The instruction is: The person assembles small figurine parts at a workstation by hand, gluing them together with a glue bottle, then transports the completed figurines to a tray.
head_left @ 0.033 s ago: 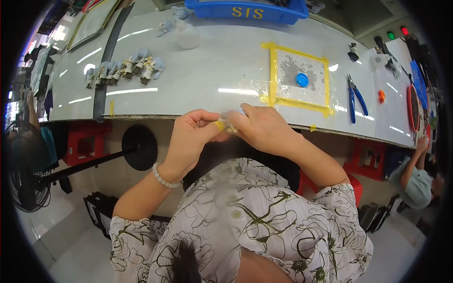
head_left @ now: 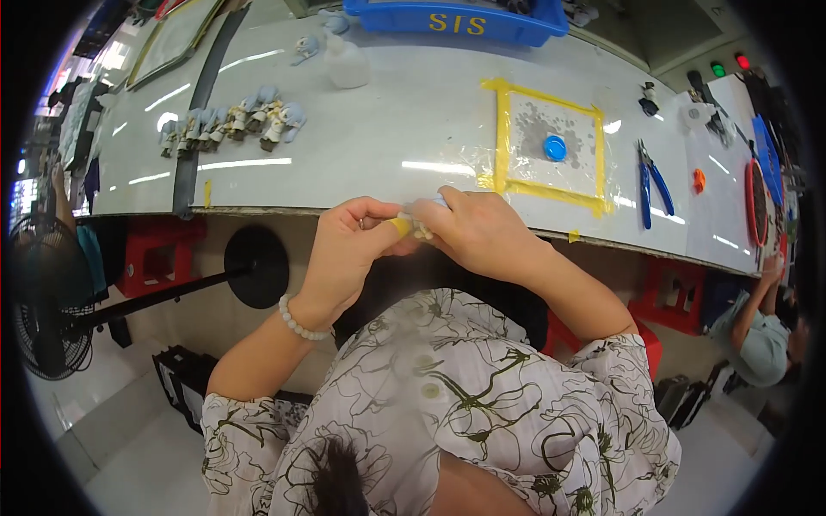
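Note:
Just off the table's near edge, both my hands meet around a small figurine (head_left: 422, 230), cream with a bit of pale blue at its top. My left hand (head_left: 340, 254), with a yellow wrap on the thumb, pinches it from the left. My right hand (head_left: 490, 236) closes over it from the right, and its fingers hide most of the piece. Several similar figurines (head_left: 237, 122) with pale blue heads and white-and-brown bodies lie in a row on the table at the left.
A white table (head_left: 361, 138) spans the front. On it are a white bottle (head_left: 346, 67), a blue bin (head_left: 456, 21), a yellow-taped square (head_left: 501, 129) with a blue cap (head_left: 555, 148), and blue-handled pliers (head_left: 652, 185). A black fan (head_left: 52, 301) stands left; a co-worker's sleeve (head_left: 748, 331) shows right.
The view has shifted very slightly, so the table's things sit a little further right. My hands keep the same hold on the figurine.

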The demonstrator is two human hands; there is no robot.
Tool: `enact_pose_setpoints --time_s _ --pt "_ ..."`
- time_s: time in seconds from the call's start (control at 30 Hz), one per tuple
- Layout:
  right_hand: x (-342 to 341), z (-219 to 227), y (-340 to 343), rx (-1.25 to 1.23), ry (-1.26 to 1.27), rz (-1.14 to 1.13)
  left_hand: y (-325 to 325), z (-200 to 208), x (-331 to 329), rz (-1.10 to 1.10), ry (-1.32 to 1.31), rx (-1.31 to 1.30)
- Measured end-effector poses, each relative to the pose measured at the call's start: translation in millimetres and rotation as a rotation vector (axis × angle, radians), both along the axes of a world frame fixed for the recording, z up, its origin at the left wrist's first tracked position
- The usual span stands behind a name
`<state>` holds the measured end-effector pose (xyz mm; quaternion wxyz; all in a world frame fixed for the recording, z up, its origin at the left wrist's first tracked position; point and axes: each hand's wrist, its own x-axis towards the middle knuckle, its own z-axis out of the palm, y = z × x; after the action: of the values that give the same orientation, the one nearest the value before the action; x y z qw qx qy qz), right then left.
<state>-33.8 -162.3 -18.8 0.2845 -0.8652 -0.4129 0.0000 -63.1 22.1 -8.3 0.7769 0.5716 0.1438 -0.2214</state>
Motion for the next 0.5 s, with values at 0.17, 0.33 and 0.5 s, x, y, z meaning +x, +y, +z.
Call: enact_pose_setpoints --time_s 0.17,0.33,0.5 --pt "8.7 -8.2 5.6 0.025 -0.017 0.024 2.2 -2.2 1.6 0.070 0.009 -0.005" --pt "12.1 -11.4 4.6 0.046 -0.005 0.001 0.9 -0.6 6.1 0.045 -0.036 0.025" --pt "11.9 -11.4 4.3 0.074 0.014 -0.030 0.8 -1.4 8.5 0.023 -0.061 0.038"
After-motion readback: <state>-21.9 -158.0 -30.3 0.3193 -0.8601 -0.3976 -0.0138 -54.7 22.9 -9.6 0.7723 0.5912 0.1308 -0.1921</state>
